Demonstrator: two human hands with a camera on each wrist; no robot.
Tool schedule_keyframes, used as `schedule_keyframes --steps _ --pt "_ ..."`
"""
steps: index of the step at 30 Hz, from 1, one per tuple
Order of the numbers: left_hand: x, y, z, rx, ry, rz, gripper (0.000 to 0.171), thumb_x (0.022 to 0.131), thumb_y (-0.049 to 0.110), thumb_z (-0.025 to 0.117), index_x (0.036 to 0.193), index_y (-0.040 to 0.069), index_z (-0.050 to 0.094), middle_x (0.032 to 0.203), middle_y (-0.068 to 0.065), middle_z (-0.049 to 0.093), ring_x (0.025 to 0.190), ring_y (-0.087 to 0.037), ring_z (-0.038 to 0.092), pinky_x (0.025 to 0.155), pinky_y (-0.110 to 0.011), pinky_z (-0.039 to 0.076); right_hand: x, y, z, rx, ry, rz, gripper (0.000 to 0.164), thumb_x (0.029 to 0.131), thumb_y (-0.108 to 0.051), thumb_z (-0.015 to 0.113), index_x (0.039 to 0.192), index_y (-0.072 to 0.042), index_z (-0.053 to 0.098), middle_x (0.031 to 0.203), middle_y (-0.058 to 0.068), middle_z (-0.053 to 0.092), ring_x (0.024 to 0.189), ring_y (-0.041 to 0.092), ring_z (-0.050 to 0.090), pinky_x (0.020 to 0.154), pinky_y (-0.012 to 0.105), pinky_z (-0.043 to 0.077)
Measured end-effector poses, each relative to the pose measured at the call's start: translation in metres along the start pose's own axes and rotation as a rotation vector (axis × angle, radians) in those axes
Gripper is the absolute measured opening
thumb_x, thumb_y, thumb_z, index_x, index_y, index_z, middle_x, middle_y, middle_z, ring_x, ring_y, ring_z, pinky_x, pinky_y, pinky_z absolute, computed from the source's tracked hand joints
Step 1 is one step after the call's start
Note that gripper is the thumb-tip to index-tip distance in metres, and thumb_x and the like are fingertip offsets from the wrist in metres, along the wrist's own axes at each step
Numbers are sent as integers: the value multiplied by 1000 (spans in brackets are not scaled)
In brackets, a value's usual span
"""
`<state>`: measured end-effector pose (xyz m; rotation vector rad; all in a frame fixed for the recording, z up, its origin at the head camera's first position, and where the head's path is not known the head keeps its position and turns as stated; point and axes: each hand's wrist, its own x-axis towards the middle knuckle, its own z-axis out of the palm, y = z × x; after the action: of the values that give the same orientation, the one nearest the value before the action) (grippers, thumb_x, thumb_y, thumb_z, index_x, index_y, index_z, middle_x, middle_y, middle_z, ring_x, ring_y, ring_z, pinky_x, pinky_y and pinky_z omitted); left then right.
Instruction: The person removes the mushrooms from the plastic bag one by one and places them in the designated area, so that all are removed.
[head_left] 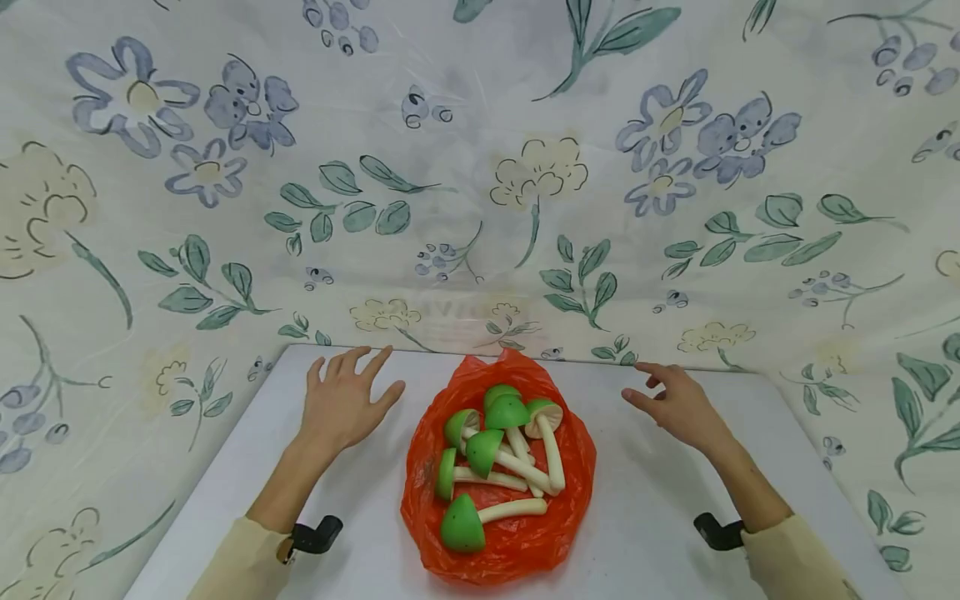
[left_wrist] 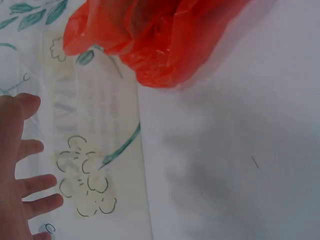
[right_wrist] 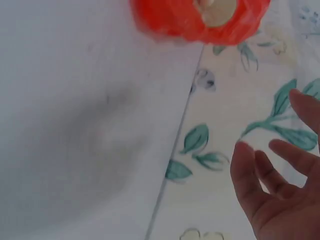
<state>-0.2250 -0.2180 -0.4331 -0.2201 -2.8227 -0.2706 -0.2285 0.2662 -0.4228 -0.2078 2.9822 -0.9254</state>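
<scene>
Sleeves (head_left: 240, 562) crossed a white table (head_left: 360, 492) before floral cloth (head_left: 457, 267), left hand (head_left: 340, 404) and right hand (head_left: 677, 406) (fingers apart) at ten and two o'clock from a red bag (head_left: 487, 567) of mushrooms (head_left: 462, 525).

In the lower centre of the frame, green-capped mushrooms (head_left: 483, 452) with cream stems lie in an open red plastic bag (head_left: 576, 471) on a white tabletop (head_left: 645, 533). Left of the bag, the left hand (head_left: 342, 404) spreads its fingers; at right, the right hand (head_left: 681, 408) bends its fingers loosely, both apart from it. Beige sleeves (head_left: 234, 562) show at lower left and right. Floral cloth (head_left: 450, 292) spans the upper frame.
</scene>
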Motion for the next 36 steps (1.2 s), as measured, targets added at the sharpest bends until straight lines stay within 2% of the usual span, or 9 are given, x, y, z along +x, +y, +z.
schedule_keyframes --steps 4,9,14,18,21,27,36 --pt "-2 4 4 -75 -27 5 63 97 53 54 150 19 47 146 -23 47 130 -47 44 109 -71 18 0 -8 12 185 -111 -1 65 92 -43 71 142 -8 52 119 18 59 97 34 65 64 31 58" --pt "-7 11 9 -224 -72 22 60 98 48 57 149 17 50 141 -22 52 123 -45 54 104 -69 33 -2 -18 28 356 -223 1 52 94 -28 71 140 -10 53 112 14 61 94 38 64 65 35 59" --pt "-12 16 13 -445 -210 16 57 100 43 59 149 16 48 135 -19 56 115 -38 60 88 -55 53 -6 -26 47 456 -321 21 49 94 -16 68 139 -5 52 110 13 60 90 33 65 67 37 60" --pt "-16 20 15 -619 -324 47 53 99 36 62 145 14 49 131 -17 59 112 -31 60 90 -49 53 -9 -33 61 495 -372 42 49 93 -17 69 137 -3 53 109 13 59 86 27 64 68 37 60" --pt "-19 22 18 -689 -373 89 50 98 34 64 141 13 52 130 -14 60 111 -26 60 94 -49 50 -11 -38 70 503 -386 42 49 92 -19 70 135 -2 54 105 13 59 80 25 64 67 36 60" --pt "-23 23 27 -760 -422 147 41 99 34 64 133 15 55 130 -5 59 110 -24 59 91 -41 51 -12 -46 83 525 -394 50 50 90 -18 73 133 -1 54 102 13 58 82 22 63 69 36 60" --pt "-25 26 28 -735 -435 176 34 97 32 66 128 19 60 125 -5 56 110 -26 59 88 -43 53 -13 -47 94 525 -410 15 54 87 -17 77 133 -7 51 108 14 58 84 24 63 71 38 59"
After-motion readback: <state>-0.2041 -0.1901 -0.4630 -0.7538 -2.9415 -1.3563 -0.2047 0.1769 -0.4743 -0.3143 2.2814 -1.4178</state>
